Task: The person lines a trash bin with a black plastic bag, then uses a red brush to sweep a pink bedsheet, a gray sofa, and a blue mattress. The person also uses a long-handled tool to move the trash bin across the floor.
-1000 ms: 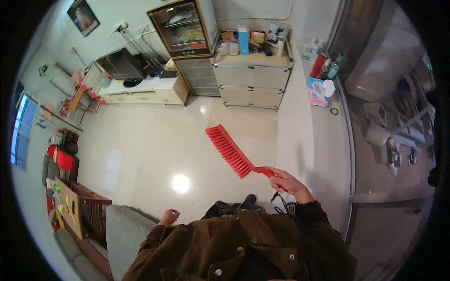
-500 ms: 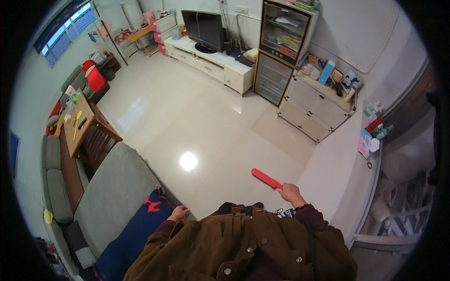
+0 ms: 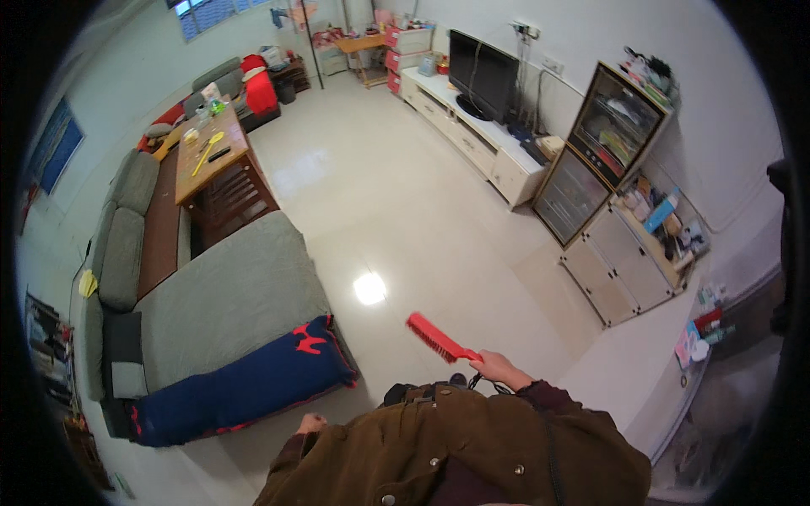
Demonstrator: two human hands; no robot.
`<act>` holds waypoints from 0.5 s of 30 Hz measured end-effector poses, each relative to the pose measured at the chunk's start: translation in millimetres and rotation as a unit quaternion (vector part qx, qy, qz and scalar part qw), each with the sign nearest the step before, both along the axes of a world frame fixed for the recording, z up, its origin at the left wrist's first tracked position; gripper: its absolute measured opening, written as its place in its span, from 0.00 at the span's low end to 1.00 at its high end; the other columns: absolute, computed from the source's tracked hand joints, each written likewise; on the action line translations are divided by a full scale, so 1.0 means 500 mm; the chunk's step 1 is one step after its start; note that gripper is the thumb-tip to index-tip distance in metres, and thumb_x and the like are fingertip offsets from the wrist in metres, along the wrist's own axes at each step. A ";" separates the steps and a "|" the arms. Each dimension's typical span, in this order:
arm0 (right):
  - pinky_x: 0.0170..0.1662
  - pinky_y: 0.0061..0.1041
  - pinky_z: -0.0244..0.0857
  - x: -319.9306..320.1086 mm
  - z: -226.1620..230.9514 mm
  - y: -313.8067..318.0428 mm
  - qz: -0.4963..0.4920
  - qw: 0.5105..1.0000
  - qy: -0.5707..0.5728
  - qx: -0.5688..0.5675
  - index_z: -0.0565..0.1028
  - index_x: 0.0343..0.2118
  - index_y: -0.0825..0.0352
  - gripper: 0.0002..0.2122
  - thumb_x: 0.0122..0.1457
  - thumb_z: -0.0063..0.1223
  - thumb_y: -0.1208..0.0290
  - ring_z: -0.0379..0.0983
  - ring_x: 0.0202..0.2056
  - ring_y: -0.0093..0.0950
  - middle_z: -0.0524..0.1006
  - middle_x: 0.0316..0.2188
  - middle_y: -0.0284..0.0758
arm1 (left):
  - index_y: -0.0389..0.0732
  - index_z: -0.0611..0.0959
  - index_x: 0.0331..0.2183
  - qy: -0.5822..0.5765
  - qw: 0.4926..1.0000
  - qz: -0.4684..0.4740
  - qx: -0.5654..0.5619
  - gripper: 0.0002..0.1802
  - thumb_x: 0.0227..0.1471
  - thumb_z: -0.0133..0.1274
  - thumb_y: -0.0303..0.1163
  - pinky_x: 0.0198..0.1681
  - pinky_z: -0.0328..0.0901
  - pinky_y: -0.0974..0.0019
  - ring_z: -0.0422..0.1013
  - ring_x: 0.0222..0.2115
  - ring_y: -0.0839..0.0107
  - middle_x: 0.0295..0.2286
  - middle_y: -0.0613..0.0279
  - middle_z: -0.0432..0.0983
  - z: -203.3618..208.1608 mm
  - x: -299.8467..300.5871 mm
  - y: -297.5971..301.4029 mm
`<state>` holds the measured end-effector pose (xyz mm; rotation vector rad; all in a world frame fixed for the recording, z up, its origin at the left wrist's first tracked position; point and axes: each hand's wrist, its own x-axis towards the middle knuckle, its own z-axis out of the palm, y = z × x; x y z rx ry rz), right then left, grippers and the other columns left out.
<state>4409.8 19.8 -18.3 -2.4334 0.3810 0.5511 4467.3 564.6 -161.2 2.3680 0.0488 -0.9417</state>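
In my right hand [image 3: 501, 371] is a red long-handled bed brush [image 3: 440, 337], gripped by the end of its handle. Its dark red bristles show along the lower edge, and its head points to the far left over the floor. My left hand [image 3: 312, 423] hangs low at my left side with the fingers curled in and nothing seen in them. Nearest to it lies a dark blue blanket or cushion [image 3: 245, 378] with red patches, along the near edge of the grey sofa seat [image 3: 224, 282]; the hand is apart from it.
A wooden table [image 3: 228, 169] with small things on it stands at the left beside the grey sofa back [image 3: 125, 261]. Glossy tiles [image 3: 396, 219] cover the floor. Along the right are a television [image 3: 483, 74] on a white stand [image 3: 460, 135], a glass-door cabinet [image 3: 582, 185] and a low cupboard [image 3: 624, 266].
My view has turned left, bringing the sofa further in. The brush has rolled so its bristles now show, and it has moved left with my right hand. My left hand has moved off the blue cloth.
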 end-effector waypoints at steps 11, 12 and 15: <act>0.34 0.38 0.63 0.169 -0.004 0.028 0.221 0.975 0.013 -0.028 0.70 0.31 0.68 0.20 0.51 0.41 0.52 0.70 0.30 0.42 0.74 0.26 0.45 | 0.33 0.78 0.27 0.144 0.977 0.152 -0.038 0.18 0.43 0.51 0.41 0.28 0.63 0.60 0.69 0.26 0.63 0.25 0.52 0.74 0.049 -0.195 -0.060; 0.33 0.38 0.63 0.176 -0.007 0.022 0.241 0.970 0.025 -0.019 0.70 0.31 0.67 0.19 0.51 0.41 0.52 0.70 0.30 0.42 0.74 0.26 0.45 | 0.33 0.78 0.27 0.145 0.976 0.155 -0.049 0.18 0.43 0.51 0.42 0.28 0.63 0.60 0.69 0.26 0.63 0.25 0.52 0.74 0.060 -0.199 -0.088; 0.33 0.38 0.63 0.187 -0.018 -0.007 0.259 0.966 0.017 0.009 0.70 0.31 0.68 0.19 0.51 0.41 0.52 0.70 0.30 0.42 0.73 0.25 0.46 | 0.34 0.78 0.28 0.162 0.969 0.170 -0.071 0.19 0.43 0.51 0.43 0.29 0.63 0.59 0.69 0.27 0.62 0.26 0.51 0.74 0.094 -0.207 -0.174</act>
